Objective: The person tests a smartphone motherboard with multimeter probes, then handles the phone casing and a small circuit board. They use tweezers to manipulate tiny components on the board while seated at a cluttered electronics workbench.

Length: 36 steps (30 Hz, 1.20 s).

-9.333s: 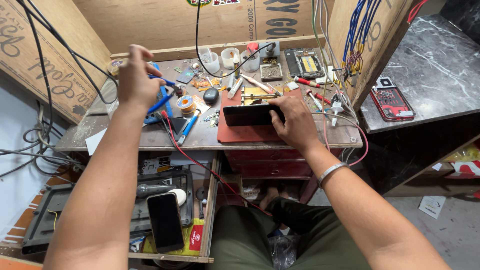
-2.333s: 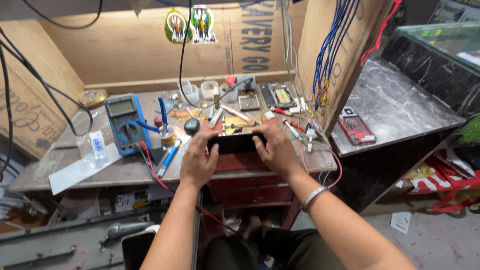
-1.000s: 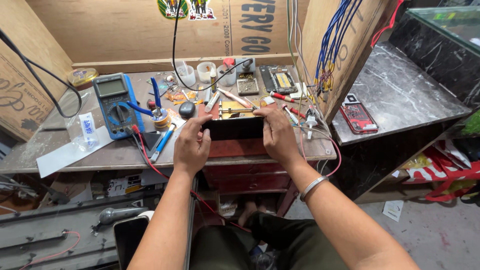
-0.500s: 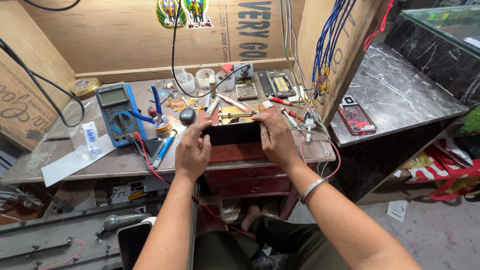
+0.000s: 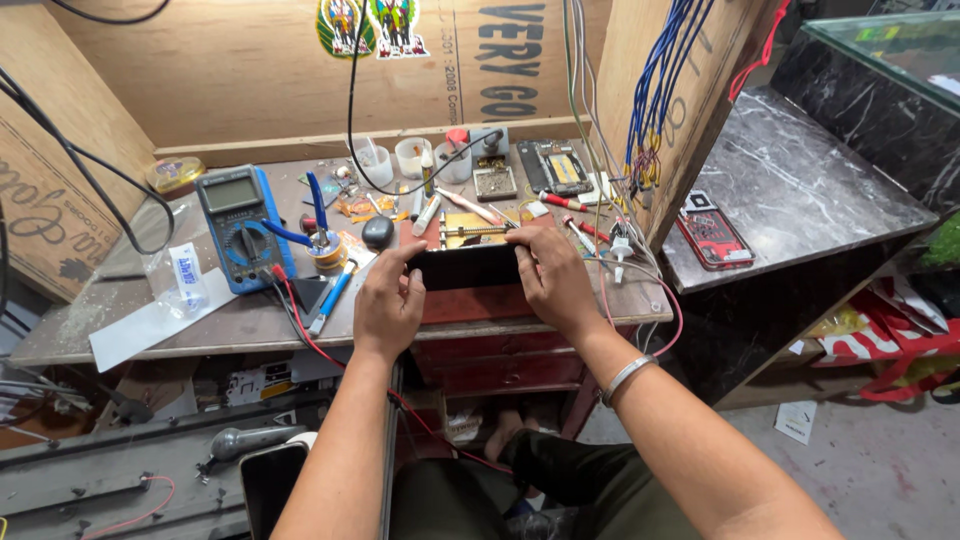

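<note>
Here, left hand (image 5: 388, 305), right hand (image 5: 553, 280) gripping black phone (image 5: 466, 267) (by its ends)

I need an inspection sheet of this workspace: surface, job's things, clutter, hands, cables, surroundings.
Surface: wooden bench, dusty, crowded.
Job's things: black phone lying flat on a red mat.
Clutter: blue multimeter, screwdrivers, plastic cups, opened phone.
Hands: left hand and right hand grip the phone's ends.
Cables: black cable hangs down; blue wires on the right board.
Surroundings: marble counter with a red phone.
</note>
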{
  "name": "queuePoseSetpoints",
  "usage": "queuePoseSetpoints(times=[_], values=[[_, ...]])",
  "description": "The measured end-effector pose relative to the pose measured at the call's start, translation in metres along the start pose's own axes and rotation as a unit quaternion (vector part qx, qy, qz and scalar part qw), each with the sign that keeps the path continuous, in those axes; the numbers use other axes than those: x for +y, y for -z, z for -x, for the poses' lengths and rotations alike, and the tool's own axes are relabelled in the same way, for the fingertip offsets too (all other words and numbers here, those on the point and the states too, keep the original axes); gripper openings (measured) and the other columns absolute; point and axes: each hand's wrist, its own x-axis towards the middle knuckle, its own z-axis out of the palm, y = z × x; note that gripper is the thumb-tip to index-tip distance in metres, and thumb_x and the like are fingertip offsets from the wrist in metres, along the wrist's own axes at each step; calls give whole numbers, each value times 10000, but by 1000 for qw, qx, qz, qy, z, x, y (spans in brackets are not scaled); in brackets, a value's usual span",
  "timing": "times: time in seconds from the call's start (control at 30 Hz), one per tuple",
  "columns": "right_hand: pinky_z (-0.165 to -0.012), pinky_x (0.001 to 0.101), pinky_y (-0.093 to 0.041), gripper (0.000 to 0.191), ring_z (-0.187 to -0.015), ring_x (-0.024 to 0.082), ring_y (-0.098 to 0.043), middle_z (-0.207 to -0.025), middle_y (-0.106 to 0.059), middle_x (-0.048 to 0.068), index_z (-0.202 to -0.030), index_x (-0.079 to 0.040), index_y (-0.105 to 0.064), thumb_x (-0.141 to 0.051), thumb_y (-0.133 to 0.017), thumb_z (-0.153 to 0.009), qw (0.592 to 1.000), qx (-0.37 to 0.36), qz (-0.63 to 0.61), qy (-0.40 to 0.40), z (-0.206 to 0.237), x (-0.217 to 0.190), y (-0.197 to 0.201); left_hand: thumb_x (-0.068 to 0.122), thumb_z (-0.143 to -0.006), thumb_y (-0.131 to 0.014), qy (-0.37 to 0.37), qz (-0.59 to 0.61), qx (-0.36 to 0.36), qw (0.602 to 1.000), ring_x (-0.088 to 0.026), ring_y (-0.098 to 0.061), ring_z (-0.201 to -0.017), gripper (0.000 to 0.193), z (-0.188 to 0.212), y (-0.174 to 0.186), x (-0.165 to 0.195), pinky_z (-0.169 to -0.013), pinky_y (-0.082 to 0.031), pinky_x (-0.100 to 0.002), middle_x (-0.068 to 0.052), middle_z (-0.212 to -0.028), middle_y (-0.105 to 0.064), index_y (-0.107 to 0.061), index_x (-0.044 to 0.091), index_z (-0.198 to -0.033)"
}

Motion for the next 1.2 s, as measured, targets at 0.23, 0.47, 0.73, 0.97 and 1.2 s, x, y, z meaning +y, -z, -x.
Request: queuePoseSetpoints(times=[0.23, 0.47, 0.73, 0.97, 1.2], values=[[-971, 439, -507, 149, -1081, 360, -654, -1104, -693, 157, -1120, -52, -663, -80, -609, -984, 1000, 2, 2, 8, -3, 1, 0, 64, -928, -602, -17, -1, 12, 1000, -231, -654, -749, 369, -2, -2, -2, -725, -552, -370, -80, -1062, -685, -644, 154, -1283], [-959, 436, -512, 143, -1074, 348, -660, -1100, -699, 145, -1119, -60, -667, -96, -616, -990, 1000, -7, 1, -11, 1, 1, -1, 69, -931, -601, -1, 2, 3, 1000, -208, -652, -713, 374, 0, -1, -2, -701, -550, -356, -77, -1101, -691, -645, 156, -1293], [-970, 440, -509, 140, -1088, 350, -660, -1103, -698, 145, -1118, -60, -666, -95, -618, -992, 1000, -4, 3, -2, 0, 3, -2, 62, -930, -608, -1, -2, 4, 1000, -211, -641, -711, 380, 0, -2, -3, -696, -546, -349, -78, -1064, -685, -648, 156, -1296], [-961, 436, -512, 144, -1072, 346, -662, -1089, -699, 136, -1118, -60, -666, -95, -618, -987, 1000, -4, -1, -7, 0, 4, -1, 51, -919, -602, -7, 7, 9, 1000, -195, -641, -704, 381, 0, -4, -2, -693, -547, -345, -73, -1044, -681, -651, 148, -1284], [-963, 439, -510, 142, -1067, 346, -661, -1086, -699, 135, -1115, -58, -668, -95, -622, -986, 1000, -3, -2, -4, 1, 4, 1, 49, -929, -605, -7, -5, 11, 1000, -195, -629, -701, 363, 1, -6, -4, -689, -539, -343, -73, -1007, -678, -657, 142, -1277]])
